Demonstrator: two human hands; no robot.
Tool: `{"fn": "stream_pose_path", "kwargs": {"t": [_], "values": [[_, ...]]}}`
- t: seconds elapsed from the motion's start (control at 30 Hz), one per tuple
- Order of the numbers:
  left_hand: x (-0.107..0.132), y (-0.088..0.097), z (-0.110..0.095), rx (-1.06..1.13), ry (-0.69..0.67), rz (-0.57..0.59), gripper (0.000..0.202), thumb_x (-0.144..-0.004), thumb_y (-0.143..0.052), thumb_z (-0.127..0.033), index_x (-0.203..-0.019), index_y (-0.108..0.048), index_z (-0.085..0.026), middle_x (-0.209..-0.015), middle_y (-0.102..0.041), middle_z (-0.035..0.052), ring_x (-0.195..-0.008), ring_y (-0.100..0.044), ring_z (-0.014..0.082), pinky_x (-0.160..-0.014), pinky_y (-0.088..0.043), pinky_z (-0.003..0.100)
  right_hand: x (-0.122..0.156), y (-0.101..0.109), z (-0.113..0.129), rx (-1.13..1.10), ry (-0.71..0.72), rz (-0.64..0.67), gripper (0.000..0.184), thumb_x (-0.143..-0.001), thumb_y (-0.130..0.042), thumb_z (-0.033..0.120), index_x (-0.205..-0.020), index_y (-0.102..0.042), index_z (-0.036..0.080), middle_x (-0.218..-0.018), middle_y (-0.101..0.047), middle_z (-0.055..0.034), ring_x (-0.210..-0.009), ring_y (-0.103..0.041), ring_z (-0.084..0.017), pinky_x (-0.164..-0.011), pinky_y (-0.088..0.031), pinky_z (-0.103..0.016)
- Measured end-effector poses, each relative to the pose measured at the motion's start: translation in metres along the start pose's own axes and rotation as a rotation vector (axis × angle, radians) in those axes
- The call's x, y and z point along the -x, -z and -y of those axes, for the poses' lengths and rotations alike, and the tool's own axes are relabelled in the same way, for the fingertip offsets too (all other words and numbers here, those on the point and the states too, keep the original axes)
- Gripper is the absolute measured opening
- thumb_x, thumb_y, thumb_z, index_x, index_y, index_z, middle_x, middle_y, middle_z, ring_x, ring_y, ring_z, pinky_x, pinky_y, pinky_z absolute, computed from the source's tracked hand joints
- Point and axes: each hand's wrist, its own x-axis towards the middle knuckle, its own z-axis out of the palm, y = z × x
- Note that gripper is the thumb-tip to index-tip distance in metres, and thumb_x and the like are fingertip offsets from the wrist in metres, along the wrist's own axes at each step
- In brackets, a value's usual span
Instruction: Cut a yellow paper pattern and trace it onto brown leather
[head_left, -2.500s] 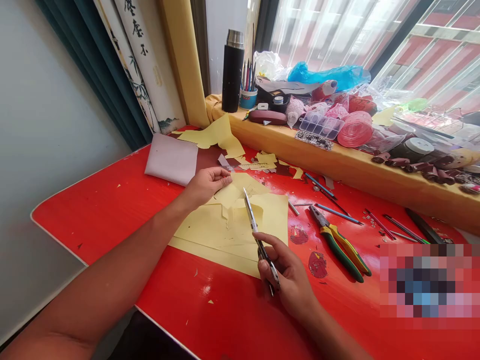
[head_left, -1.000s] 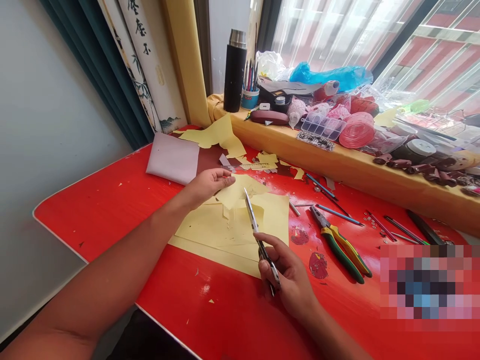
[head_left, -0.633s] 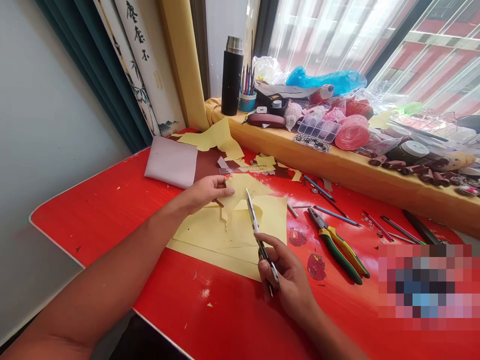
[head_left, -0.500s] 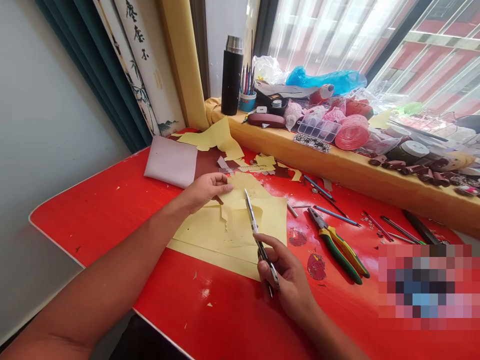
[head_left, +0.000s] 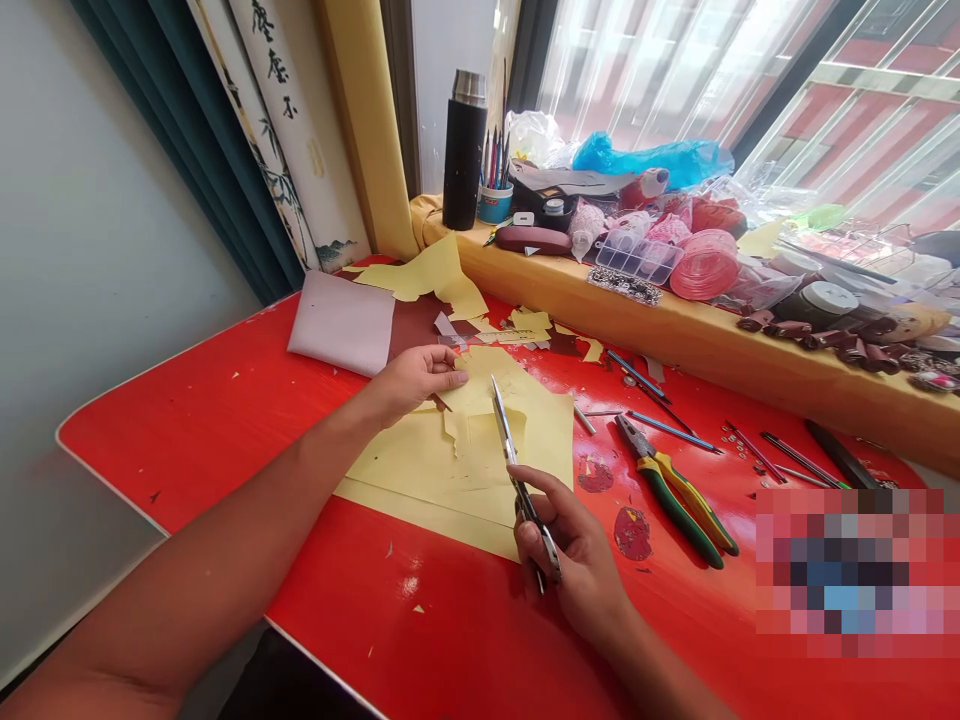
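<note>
My right hand grips a pair of slim steel scissors, blades pointing up and away, their tips just above a large pale yellow sheet lying on the red table. The blades look closed, and no cut edge shows between them. My left hand lies at the sheet's torn upper flap, fingertips pinching its edge. Part of the sheet is hidden under that hand.
Green-and-yellow-handled pliers and several pencils lie to the right. Yellow offcuts and a pale mauve folded sheet lie at the back. A yellow-padded sill holds a black flask and crowded craft supplies. A pixelated patch covers the lower right.
The yellow flap has shifted under my left hand, which has moved slightly right. The scissors and my right hand stay almost in place.
</note>
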Motion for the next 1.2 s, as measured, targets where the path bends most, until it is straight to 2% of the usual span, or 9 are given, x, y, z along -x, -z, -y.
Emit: {"fn": "stream_pose_path", "kwargs": {"t": [0.4,1.0,1.2], "values": [[0.0036,-0.0006,0.0001,0.007,0.007,0.080,0.056,-0.062,-0.099,-0.049,-0.091,-0.065,-0.016,-0.077,-0.071,0.0017,-0.065,-0.065,0.0145,-0.052,-0.053,0.025,-0.0011,-0.0005,0.0028,-0.024,-0.004,-0.034,0.057,-0.095,-0.074,0.059,-0.140,-0.064,0.026,-0.067,-0.044,0.0095,-0.044,-0.048,-0.010,-0.039,-0.047,-0.021],[0.0000,0.0010,0.0014,-0.007,0.002,0.016,0.057,-0.057,-0.101,-0.049,-0.087,-0.066,-0.016,-0.077,-0.069,0.0020,-0.066,-0.064,0.0148,-0.050,-0.052,0.024,-0.0006,-0.0003,0.0028,0.004,-0.017,-0.024,0.057,-0.095,-0.074,0.060,-0.139,-0.065,0.024,-0.067,-0.046,0.0092,-0.041,-0.048,-0.009,-0.037,-0.046,-0.021],[-0.0039,0.0040,0.0053,-0.034,-0.035,-0.012,0.052,-0.062,-0.097,-0.051,-0.087,-0.066,-0.017,-0.074,-0.068,0.0011,-0.066,-0.063,0.0141,-0.050,-0.049,0.023,-0.0003,0.0000,0.0027,0.010,-0.032,-0.003,0.060,-0.095,-0.074,0.063,-0.140,-0.066,0.025,-0.068,-0.043,0.0093,-0.042,-0.048,-0.009,-0.037,-0.047,-0.021]]}}
